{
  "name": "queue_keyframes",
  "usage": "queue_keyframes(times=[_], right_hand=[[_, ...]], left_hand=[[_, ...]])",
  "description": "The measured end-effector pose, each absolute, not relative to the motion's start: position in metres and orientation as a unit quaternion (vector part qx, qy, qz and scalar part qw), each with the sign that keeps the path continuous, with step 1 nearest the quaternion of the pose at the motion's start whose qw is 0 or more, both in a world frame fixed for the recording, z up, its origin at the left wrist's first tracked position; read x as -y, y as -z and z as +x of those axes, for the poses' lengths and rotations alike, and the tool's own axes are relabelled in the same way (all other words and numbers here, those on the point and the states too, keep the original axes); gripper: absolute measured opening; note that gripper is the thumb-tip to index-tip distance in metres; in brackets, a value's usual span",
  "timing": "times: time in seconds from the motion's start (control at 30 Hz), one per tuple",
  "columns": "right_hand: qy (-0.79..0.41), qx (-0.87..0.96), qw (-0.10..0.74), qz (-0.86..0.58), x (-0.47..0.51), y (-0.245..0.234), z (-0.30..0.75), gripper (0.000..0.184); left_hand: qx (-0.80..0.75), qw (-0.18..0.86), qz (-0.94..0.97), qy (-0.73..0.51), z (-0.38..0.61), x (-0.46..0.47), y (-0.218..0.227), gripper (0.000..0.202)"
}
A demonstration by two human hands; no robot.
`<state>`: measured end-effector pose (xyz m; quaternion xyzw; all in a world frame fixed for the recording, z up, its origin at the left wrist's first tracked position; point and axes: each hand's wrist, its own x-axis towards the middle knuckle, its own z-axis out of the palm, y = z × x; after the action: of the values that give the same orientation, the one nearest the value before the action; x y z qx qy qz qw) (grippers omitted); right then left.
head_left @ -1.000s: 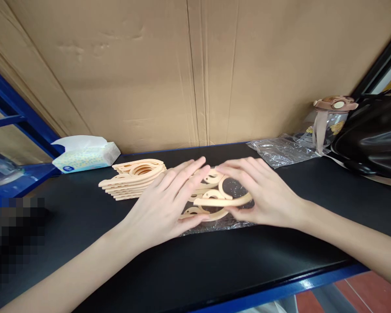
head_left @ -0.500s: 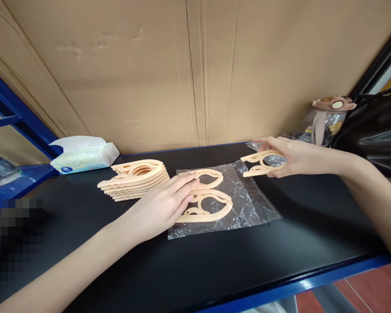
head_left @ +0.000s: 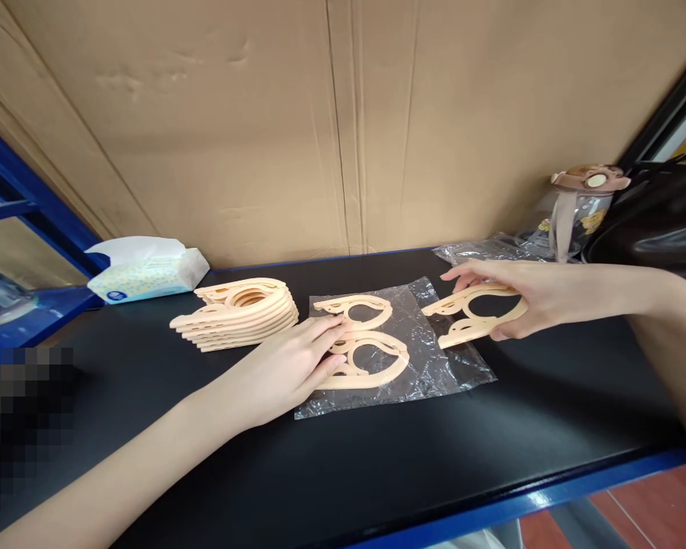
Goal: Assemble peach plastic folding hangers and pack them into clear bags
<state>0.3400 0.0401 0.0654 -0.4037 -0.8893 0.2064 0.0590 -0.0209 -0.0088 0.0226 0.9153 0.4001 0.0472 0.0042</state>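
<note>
A clear plastic bag (head_left: 434, 358) lies flat on the black shelf top (head_left: 377, 473), with two peach-coloured plastic hanger pieces (head_left: 371, 366) on it or in it. My left hand (head_left: 286, 370) rests flat on their left ends, pressing them down. My right hand (head_left: 508, 293) holds a third peach hanger piece (head_left: 474, 316) just above the bag's right edge. A stack of several more such pieces (head_left: 237, 313) sits to the left of the bag.
A pack of tissues (head_left: 145, 271) lies at the back left by a blue frame (head_left: 28, 206). More clear bags (head_left: 480, 252), a lidded drinking bottle (head_left: 583, 206) and a black bag (head_left: 663, 221) stand at the back right. Cardboard (head_left: 320, 114) forms the back wall.
My right hand lifted one hanger piece off the pile, carried it right and back, then brought it down to the bag's right edge. My left hand stayed pressing on the other pieces.
</note>
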Motion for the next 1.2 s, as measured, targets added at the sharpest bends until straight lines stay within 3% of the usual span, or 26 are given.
queue_keyframes(times=[0.17, 0.5, 0.77, 1.1, 1.2], right_hand=[[-0.166, 0.889, 0.047, -0.425, -0.042, -0.058, 0.325, 0.071], [-0.173, 0.89, 0.114, -0.407, -0.044, -0.036, 0.291, 0.057], [-0.096, 0.899, 0.157, -0.397, -0.039, -0.024, 0.276, 0.052], [-0.078, 0.916, 0.096, -0.382, -0.041, -0.023, 0.281, 0.082], [-0.063, 0.915, 0.096, -0.387, -0.04, -0.028, 0.283, 0.078]], left_hand=[[-0.415, 0.011, 0.908, -0.05, -0.02, 0.008, -0.021, 0.049], [-0.394, -0.001, 0.917, -0.055, -0.018, 0.012, -0.02, 0.051], [-0.375, -0.001, 0.926, -0.04, -0.014, 0.016, -0.021, 0.049], [-0.369, 0.0, 0.927, -0.066, -0.017, 0.014, -0.021, 0.044], [-0.373, -0.039, 0.925, -0.069, -0.018, 0.011, -0.02, 0.042]])
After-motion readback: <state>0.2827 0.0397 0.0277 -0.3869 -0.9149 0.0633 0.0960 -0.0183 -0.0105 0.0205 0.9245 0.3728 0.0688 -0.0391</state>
